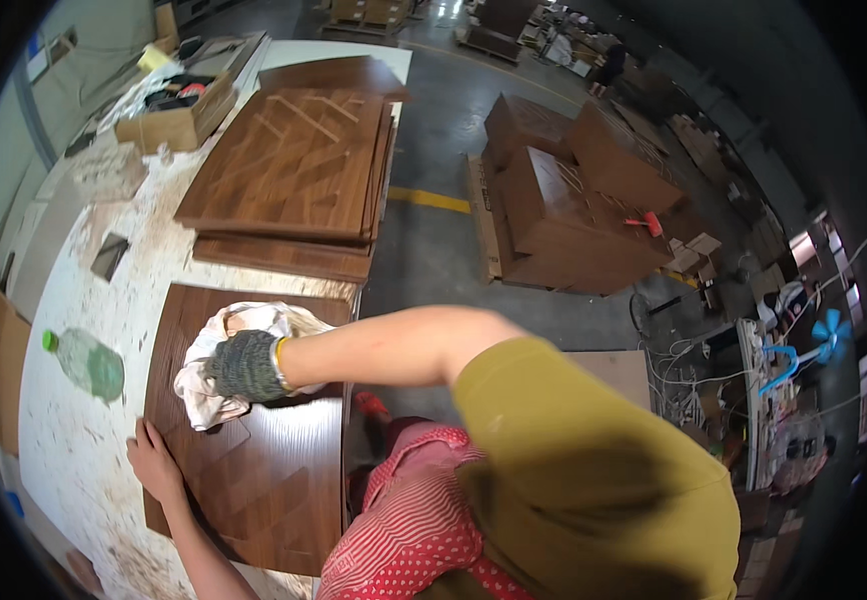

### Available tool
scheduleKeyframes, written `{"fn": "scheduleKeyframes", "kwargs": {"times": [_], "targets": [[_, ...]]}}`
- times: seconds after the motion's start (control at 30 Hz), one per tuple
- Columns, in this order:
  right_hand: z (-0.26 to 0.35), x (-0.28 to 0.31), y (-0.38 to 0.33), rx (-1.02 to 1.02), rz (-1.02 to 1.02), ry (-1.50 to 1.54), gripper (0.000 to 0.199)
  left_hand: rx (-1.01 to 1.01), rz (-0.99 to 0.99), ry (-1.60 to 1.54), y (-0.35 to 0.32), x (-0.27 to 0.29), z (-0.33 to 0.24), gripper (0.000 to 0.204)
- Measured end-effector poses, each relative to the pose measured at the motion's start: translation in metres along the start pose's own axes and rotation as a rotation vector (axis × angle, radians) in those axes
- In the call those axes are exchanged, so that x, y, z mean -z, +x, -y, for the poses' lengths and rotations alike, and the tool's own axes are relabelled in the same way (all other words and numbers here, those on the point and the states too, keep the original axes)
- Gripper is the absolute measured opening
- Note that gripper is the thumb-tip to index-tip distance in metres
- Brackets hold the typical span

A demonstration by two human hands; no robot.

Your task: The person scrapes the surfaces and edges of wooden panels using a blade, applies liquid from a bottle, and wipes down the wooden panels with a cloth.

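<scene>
A brown wood-grain panel (pixel 254 500) lies flat on the white, stained worktable in front of me. My right hand (pixel 246 366), in a dark grey knitted glove, presses a crumpled white cloth (pixel 209 402) onto the panel's upper part. The fingers close over the cloth, partly hidden by its folds. My left hand (pixel 159 465) is bare and rests at the panel's left edge, fingers stretched out, holding nothing. Light glares off the panel's surface just below the cloth, where a small squarish patch shows.
Beyond the panel, similar brown panels (pixel 284 165) are stacked. A green-capped clear bottle (pixel 92 366) lies on the worktable (pixel 64 440) at left, with a cardboard box of items (pixel 179 118) farther back. Brown panel stacks (pixel 579 225) on a pallet and a blue fan (pixel 831 336) stand right.
</scene>
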State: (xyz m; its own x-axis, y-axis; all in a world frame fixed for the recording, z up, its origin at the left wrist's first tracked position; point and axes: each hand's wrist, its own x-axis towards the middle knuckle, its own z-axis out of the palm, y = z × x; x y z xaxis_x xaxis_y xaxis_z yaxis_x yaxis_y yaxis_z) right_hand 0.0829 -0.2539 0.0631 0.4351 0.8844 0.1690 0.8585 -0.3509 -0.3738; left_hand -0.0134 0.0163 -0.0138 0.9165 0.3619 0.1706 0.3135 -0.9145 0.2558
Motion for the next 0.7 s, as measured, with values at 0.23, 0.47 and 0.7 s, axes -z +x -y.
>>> {"fn": "scheduleKeyframes", "kwargs": {"times": [0.23,0.47,0.7], "targets": [[-0.004,-0.062,-0.053,0.484,0.069,-0.084,0.029,-0.021,-0.019,0.008,-0.003,0.0,0.004,0.04],[0.021,-0.033,-0.043,0.066,0.326,0.156,0.036,0.078,0.031,0.038,0.002,0.003,0.009,0.039],[-0.051,0.144,-0.158,-0.004,0.275,-0.203,0.041,0.006,-0.1,0.078,0.003,0.021,-0.012,0.052]]}}
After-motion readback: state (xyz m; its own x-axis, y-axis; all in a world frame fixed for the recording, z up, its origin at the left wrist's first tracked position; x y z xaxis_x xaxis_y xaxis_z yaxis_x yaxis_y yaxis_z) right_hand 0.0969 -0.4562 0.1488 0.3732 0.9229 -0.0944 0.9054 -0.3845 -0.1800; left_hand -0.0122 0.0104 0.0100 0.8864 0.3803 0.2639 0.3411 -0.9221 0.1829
